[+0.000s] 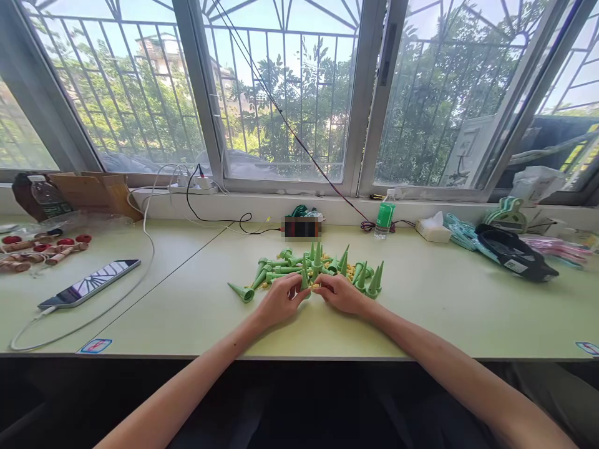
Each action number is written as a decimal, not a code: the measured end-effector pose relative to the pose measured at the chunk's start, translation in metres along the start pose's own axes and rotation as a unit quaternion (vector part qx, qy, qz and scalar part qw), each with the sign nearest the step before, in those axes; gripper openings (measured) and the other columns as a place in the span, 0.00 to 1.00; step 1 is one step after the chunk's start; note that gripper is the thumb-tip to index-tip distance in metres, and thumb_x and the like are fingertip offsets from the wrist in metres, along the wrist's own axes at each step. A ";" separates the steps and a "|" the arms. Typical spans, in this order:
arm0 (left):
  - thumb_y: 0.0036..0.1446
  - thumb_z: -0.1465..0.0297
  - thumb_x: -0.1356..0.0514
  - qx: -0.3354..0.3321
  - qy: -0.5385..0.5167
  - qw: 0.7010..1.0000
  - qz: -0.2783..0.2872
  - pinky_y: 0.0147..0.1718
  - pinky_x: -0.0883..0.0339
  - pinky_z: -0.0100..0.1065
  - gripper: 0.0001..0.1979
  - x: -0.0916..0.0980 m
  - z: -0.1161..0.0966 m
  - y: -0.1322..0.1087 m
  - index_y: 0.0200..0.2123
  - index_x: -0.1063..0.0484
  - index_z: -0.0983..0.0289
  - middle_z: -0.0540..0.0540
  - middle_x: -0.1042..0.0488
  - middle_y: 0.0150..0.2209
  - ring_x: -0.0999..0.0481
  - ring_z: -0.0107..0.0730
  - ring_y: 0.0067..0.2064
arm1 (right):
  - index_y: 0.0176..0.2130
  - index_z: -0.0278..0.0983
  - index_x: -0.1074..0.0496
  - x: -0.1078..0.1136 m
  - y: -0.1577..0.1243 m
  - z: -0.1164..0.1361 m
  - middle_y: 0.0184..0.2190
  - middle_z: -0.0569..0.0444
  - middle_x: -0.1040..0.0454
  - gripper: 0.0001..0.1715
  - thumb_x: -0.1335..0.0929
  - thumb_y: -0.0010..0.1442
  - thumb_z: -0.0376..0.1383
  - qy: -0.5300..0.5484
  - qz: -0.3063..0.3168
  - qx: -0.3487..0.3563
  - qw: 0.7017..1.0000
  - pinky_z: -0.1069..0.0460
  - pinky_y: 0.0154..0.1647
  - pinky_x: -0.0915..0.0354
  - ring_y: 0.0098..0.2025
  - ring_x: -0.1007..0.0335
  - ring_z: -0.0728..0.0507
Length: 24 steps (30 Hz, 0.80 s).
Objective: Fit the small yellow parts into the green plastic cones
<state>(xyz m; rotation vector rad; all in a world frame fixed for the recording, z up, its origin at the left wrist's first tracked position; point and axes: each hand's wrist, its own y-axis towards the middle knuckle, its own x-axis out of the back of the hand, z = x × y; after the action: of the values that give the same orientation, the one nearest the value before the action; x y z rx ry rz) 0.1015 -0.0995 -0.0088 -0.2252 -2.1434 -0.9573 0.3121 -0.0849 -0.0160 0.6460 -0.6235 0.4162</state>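
My left hand (281, 298) is closed on a green plastic spike (304, 277), its pointed end up, just above the table. Fingertips of my right hand (342, 293) pinch a small yellow piece (315, 286) close beside that spike. Behind both hands lies a loose heap of similar green spikes (276, 270), with small yellow parts (350, 270) scattered among them. Several spikes stand point up to the right, such as a pair of upright spikes (375, 282). One spike (241, 292) lies on its side at the heap's left edge.
The pale green table (187, 318) runs along a windowsill. At left are a charging phone (91, 284) with a white cable and red-and-wooden pieces (60, 251). Along the back stand a blurred-out device (301, 227), a bottle (385, 215) and a tissue box (433, 229). A black cap-like item (512, 252) lies right.
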 end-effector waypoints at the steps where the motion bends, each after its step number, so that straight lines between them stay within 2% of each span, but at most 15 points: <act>1: 0.61 0.69 0.41 -0.005 0.000 1.000 0.000 0.26 0.47 0.29 0.16 0.000 0.000 0.000 0.23 0.43 0.64 0.47 0.39 0.24 0.40 0.25 0.26 | 0.33 0.36 0.31 0.000 0.000 0.000 0.19 0.62 0.37 0.08 0.35 0.65 0.35 -0.001 0.003 0.002 1.000 0.55 0.28 0.46 0.23 0.44 0.51; 6: 0.60 0.70 0.41 -0.013 -0.006 1.000 -0.002 0.26 0.46 0.29 0.15 -0.001 0.002 -0.001 0.24 0.42 0.64 0.47 0.38 0.25 0.40 0.24 0.26 | 0.28 0.36 0.35 0.001 0.000 -0.002 0.20 0.61 0.39 0.14 0.36 0.66 0.35 -0.008 0.007 0.031 0.999 0.55 0.29 0.47 0.23 0.46 0.51; 9: 0.61 0.69 0.41 -0.019 -0.019 1.000 -0.004 0.26 0.45 0.29 0.12 -0.001 0.003 -0.002 0.26 0.38 0.64 0.48 0.39 0.26 0.40 0.23 0.26 | 0.27 0.36 0.36 0.000 -0.001 -0.005 0.21 0.61 0.39 0.16 0.37 0.67 0.37 -0.007 0.011 0.041 0.999 0.54 0.29 0.47 0.24 0.46 0.51; 15: 0.61 0.67 0.42 -0.017 -0.044 0.999 0.005 0.25 0.43 0.29 0.10 0.000 0.000 -0.002 0.28 0.33 0.64 0.48 0.40 0.27 0.40 0.23 0.26 | 0.28 0.37 0.34 -0.001 -0.001 -0.006 0.22 0.60 0.38 0.17 0.38 0.68 0.39 -0.019 0.011 0.044 0.999 0.54 0.29 0.47 0.24 0.46 0.50; 21: 0.61 0.68 0.42 -0.003 -0.046 0.999 -0.004 0.24 0.44 0.29 0.13 0.001 -0.001 0.000 0.24 0.37 0.64 0.48 0.40 0.26 0.40 0.24 0.26 | 0.41 0.36 0.30 0.001 -0.001 0.000 0.20 0.62 0.37 0.08 0.34 0.66 0.39 -0.011 -0.008 0.003 1.000 0.54 0.29 0.46 0.23 0.44 0.50; 24: 0.61 0.68 0.42 0.003 -0.050 0.999 -0.002 0.24 0.44 0.28 0.14 0.001 -0.001 0.000 0.24 0.38 0.65 0.48 0.40 0.26 0.40 0.23 0.26 | 0.40 0.36 0.32 0.001 -0.001 0.002 0.20 0.63 0.35 0.06 0.34 0.65 0.37 0.003 -0.007 0.003 1.000 0.55 0.29 0.45 0.23 0.42 0.50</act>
<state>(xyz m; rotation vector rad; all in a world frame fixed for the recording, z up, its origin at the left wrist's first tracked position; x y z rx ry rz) 0.1012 -0.1001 -0.0080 -0.2713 -2.2379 -0.9605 0.3128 -0.0865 -0.0144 0.6533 -0.6111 0.4064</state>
